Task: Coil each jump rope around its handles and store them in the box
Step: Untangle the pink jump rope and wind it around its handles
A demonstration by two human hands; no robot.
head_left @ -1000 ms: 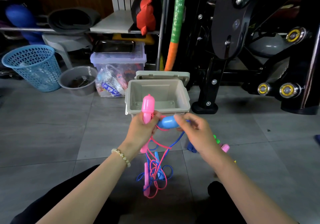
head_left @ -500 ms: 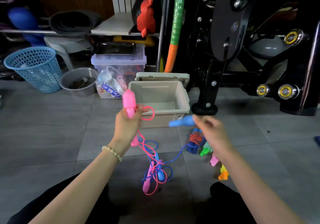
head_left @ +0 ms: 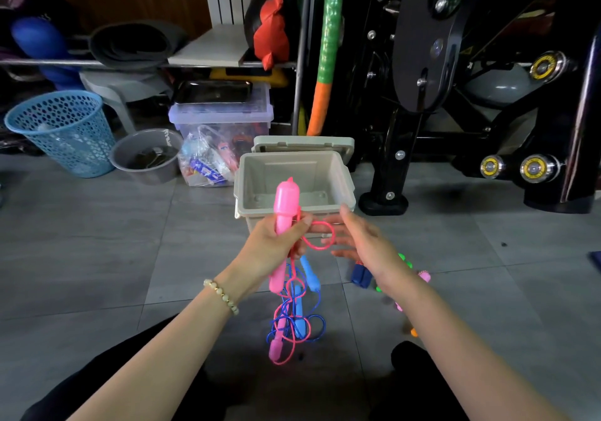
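While the left hand [head_left: 276, 241] curls tight round the pink handle [head_left: 286, 199], which stands upright with its tip above the fist and its tail below, I read the right hand [head_left: 357, 241] as spread flat, fingers straight and holding nothing. Its fingertips sit level with a small loop of pink cord [head_left: 320, 235] that springs from the left fist; I cannot tell whether they touch it.

Just beyond both hands is the grey box [head_left: 247, 173], its near rim behind the raised handle, with its lid [head_left: 302, 142] tipped back behind it. I can see the bare inner floor. The foot of the black gym machine [head_left: 383, 201] crowds the box's right side; its left side faces open grey floor tiles [head_left: 97, 241].

Below the left hand, pink and blue cords hang into a loose tangle [head_left: 292, 319] on the floor, with a blue handle [head_left: 309, 272] and a second pink handle [head_left: 275, 349] lying in it. Coiled ropes [head_left: 361, 277] lie under the right forearm, partly hidden.

Further left, a clear storage bin [head_left: 221, 118] carries a dark tray [head_left: 211, 92], with a plastic bag [head_left: 205, 163] of packets leaning in front. A grey bucket [head_left: 146, 157] and a blue mesh basket [head_left: 61, 127] stand beside it.
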